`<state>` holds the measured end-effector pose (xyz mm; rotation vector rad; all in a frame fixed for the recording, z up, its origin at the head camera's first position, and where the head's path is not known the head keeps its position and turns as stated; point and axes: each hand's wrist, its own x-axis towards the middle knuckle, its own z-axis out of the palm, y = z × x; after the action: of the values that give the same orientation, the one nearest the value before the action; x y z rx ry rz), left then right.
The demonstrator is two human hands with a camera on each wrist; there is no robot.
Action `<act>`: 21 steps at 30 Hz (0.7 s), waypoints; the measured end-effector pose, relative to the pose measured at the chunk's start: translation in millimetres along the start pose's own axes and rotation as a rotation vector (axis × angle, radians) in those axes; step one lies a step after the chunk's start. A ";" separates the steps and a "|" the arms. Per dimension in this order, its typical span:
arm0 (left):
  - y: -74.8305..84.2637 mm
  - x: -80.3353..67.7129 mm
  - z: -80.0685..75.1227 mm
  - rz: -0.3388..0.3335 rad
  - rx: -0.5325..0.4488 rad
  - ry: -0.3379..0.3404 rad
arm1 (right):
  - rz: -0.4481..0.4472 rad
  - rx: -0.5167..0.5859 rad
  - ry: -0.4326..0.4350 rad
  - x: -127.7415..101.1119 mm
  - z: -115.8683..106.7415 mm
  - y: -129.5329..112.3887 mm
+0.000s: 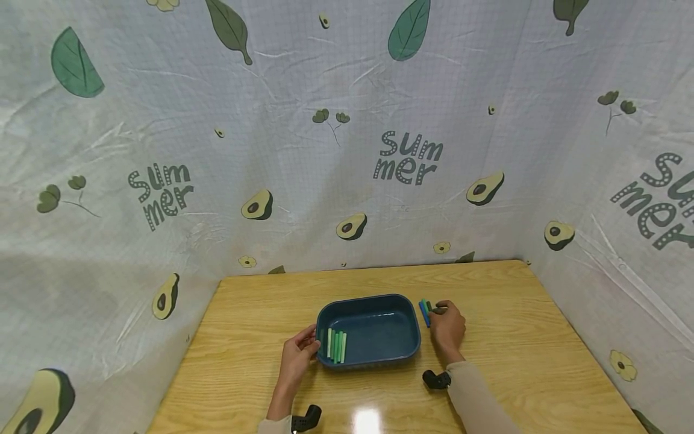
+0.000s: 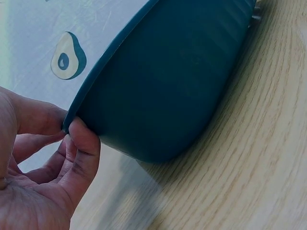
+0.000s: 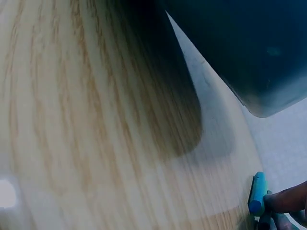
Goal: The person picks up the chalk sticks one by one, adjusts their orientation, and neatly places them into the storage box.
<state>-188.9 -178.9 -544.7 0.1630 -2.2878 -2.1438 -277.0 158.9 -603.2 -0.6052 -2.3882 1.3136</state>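
Note:
A dark blue-green plastic tub (image 1: pixel 374 364) with rounded corners stands mid-table. My left hand (image 1: pixel 297 360) grips its left rim; in the left wrist view the thumb and fingers pinch the tub's lip (image 2: pixel 76 103). Inside, along the left end, several pale and green chalk sticks (image 1: pixel 337 346) lie side by side. To the right of the tub, my right hand (image 1: pixel 449 328) pinches a dark chalk stick (image 1: pixel 440 311) with its fingertips. Right beside those fingertips are a blue chalk stick (image 1: pixel 424 314) and green ones (image 1: pixel 425 304). The right wrist view shows the blue stick (image 3: pixel 258 194) by a finger.
The wooden table (image 1: pixel 260 301) reaches back to a white printed sheet (image 1: pixel 303 241) hanging behind it and at both sides. Each wrist wears a small black camera, one by the left sleeve (image 1: pixel 307 419) and one by the right (image 1: pixel 435 380).

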 end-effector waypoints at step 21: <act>-28.5 14.7 -0.3 0.007 0.028 0.020 | -0.048 0.083 -0.020 -1.7 -4.8 1.1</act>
<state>-201.3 -182.2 -574.2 0.1753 -2.3046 -2.0983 -273.0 161.9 -602.0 -0.5104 -2.3361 1.3969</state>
